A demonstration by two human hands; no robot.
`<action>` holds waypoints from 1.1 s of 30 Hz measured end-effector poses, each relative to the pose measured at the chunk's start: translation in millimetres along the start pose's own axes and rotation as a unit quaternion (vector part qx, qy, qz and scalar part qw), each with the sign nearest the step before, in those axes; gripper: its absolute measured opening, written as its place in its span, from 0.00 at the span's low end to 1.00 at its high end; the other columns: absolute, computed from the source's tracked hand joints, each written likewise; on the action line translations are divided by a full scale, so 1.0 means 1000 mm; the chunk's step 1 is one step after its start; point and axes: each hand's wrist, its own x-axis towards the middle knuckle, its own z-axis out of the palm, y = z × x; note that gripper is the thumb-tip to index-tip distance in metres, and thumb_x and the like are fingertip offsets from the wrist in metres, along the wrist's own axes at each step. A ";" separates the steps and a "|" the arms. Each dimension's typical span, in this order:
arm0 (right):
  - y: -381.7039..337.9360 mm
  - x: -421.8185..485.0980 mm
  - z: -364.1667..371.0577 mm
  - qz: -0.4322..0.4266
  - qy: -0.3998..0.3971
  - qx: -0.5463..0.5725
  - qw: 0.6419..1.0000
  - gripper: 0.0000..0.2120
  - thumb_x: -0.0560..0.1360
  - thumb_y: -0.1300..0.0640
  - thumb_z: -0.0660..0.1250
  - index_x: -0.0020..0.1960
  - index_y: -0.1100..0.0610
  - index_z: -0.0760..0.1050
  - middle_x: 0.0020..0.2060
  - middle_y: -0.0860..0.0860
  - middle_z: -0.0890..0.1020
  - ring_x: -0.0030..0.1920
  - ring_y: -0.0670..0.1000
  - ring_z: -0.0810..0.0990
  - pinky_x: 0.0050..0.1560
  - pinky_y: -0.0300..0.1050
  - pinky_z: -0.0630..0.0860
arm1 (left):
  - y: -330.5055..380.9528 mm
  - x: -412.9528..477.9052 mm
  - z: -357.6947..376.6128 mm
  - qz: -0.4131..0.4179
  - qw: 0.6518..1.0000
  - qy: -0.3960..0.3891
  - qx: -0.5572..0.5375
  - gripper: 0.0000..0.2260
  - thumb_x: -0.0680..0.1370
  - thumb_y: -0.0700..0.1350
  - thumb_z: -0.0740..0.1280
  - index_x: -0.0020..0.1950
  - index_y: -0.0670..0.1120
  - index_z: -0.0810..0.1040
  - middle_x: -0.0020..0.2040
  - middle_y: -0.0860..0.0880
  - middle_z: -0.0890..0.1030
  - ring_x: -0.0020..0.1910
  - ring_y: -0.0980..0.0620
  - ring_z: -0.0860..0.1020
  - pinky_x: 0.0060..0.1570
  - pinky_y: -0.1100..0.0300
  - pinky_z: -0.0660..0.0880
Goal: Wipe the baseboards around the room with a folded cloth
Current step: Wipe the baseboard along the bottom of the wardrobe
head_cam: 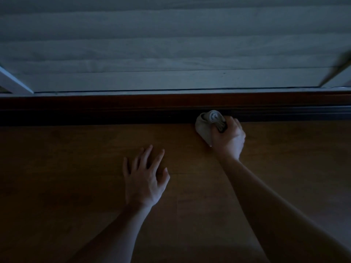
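Observation:
The room is dim. A dark brown baseboard [114,109] runs straight across the view where the wooden floor meets the wall. My right hand [228,138] grips a bunched, folded grey cloth [206,124] and holds it against the foot of the baseboard, right of centre. My left hand [143,177] lies flat on the wooden floor [66,177] with its fingers spread, nearer to me and to the left of the cloth, holding nothing.
Above the baseboard rises a pale surface with horizontal slats [171,44], framed by a light strip [15,80] at the left and a dark slanted edge [334,71] at the right. Floorboards stretch left and right of my arms.

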 end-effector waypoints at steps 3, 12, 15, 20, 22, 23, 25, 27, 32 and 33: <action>0.004 0.002 -0.008 0.036 0.040 -0.004 0.999 0.06 0.74 0.59 0.70 0.49 0.60 0.78 0.46 0.54 0.79 0.45 0.54 0.78 0.42 0.43 0.67 | 0.001 0.000 0.001 -0.001 1.000 -0.004 -0.001 0.26 0.78 0.64 0.54 0.75 0.60 0.68 0.78 0.50 0.65 0.75 0.47 0.61 0.74 0.33 0.55; -0.006 -0.004 0.007 0.017 0.015 0.018 1.000 0.07 0.74 0.58 0.70 0.51 0.58 0.79 0.45 0.50 0.78 0.42 0.46 0.73 0.41 0.41 0.67 | 0.001 0.001 -0.001 -0.004 1.000 -0.021 0.009 0.26 0.78 0.64 0.54 0.76 0.61 0.67 0.78 0.50 0.65 0.76 0.46 0.61 0.74 0.34 0.54; -0.013 -0.008 0.015 0.017 0.001 0.014 1.000 0.07 0.74 0.58 0.70 0.52 0.57 0.78 0.45 0.49 0.77 0.42 0.46 0.72 0.40 0.42 0.66 | 0.001 0.001 -0.001 -0.005 1.000 -0.025 0.011 0.26 0.78 0.64 0.54 0.76 0.61 0.67 0.78 0.50 0.65 0.76 0.46 0.61 0.75 0.35 0.54; -0.008 -0.002 0.005 -0.037 -0.031 0.009 0.999 0.06 0.74 0.58 0.70 0.49 0.59 0.78 0.44 0.51 0.77 0.41 0.48 0.74 0.40 0.42 0.68 | 0.001 0.001 -0.002 -0.007 1.000 -0.022 0.004 0.26 0.78 0.64 0.53 0.75 0.61 0.68 0.78 0.50 0.66 0.76 0.46 0.62 0.74 0.34 0.55; 0.003 0.004 -0.008 -0.016 -0.009 0.001 1.000 0.06 0.74 0.59 0.69 0.51 0.60 0.78 0.45 0.53 0.79 0.44 0.51 0.77 0.43 0.42 0.68 | 0.001 0.001 -0.001 -0.005 1.000 -0.022 0.005 0.26 0.78 0.64 0.53 0.75 0.61 0.68 0.78 0.50 0.65 0.76 0.46 0.62 0.74 0.34 0.55; 0.010 0.008 -0.016 0.003 0.007 -0.006 1.000 0.07 0.75 0.59 0.69 0.52 0.60 0.79 0.46 0.53 0.79 0.46 0.52 0.78 0.44 0.42 0.68 | 0.001 0.001 -0.001 -0.003 1.000 -0.022 0.005 0.26 0.78 0.64 0.53 0.75 0.61 0.68 0.78 0.50 0.65 0.76 0.46 0.62 0.74 0.34 0.55; 0.023 0.014 -0.029 0.040 0.040 -0.018 0.998 0.08 0.75 0.59 0.70 0.52 0.60 0.79 0.48 0.54 0.80 0.48 0.53 0.78 0.46 0.40 0.66 | 0.001 0.001 -0.001 -0.005 1.000 -0.021 0.001 0.26 0.78 0.64 0.53 0.76 0.61 0.67 0.78 0.51 0.65 0.76 0.46 0.61 0.74 0.34 0.55; 0.028 0.017 -0.036 0.060 0.056 -0.021 0.996 0.08 0.74 0.59 0.69 0.52 0.61 0.78 0.48 0.54 0.80 0.48 0.53 0.78 0.46 0.40 0.65 | 0.002 0.000 -0.002 -0.009 1.000 -0.024 0.000 0.26 0.79 0.64 0.53 0.76 0.61 0.67 0.78 0.51 0.64 0.75 0.46 0.61 0.74 0.34 0.55; 0.027 0.019 -0.033 0.033 0.032 -0.018 0.999 0.06 0.74 0.58 0.70 0.50 0.59 0.79 0.45 0.51 0.78 0.44 0.45 0.71 0.43 0.39 0.65 | 0.002 0.001 -0.004 -0.012 0.999 -0.033 0.004 0.26 0.79 0.64 0.51 0.76 0.61 0.66 0.79 0.51 0.64 0.76 0.46 0.62 0.75 0.34 0.54; 0.029 0.019 -0.033 0.038 0.033 -0.018 0.999 0.06 0.74 0.58 0.70 0.51 0.59 0.79 0.45 0.50 0.77 0.43 0.44 0.70 0.42 0.36 0.63 | 0.002 0.001 -0.003 -0.012 0.999 -0.031 0.004 0.26 0.79 0.64 0.51 0.76 0.61 0.67 0.79 0.51 0.64 0.76 0.46 0.62 0.74 0.34 0.55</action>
